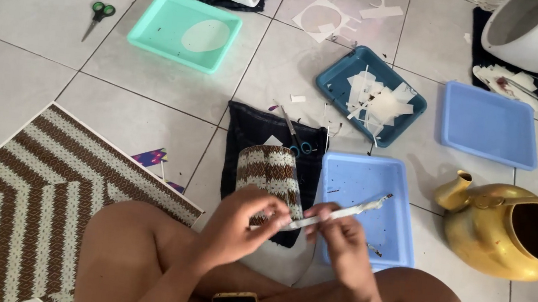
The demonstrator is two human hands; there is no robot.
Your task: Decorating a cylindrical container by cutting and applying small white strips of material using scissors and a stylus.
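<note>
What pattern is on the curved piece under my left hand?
The curved piece has brown and cream zigzag stripes, like the mat; the head view shows it.

Left hand (237, 225) and right hand (340, 237) pinch a thin white strip (343, 213) above a blue tray (400, 243).

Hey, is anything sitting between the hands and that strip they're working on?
Nothing visible. The left hand and the right hand both already pinch the thin whitish strip, held above the light blue plastic tray. The brown-and-cream patterned wrapped pot lies just behind the left hand's fingers, not between.
</note>
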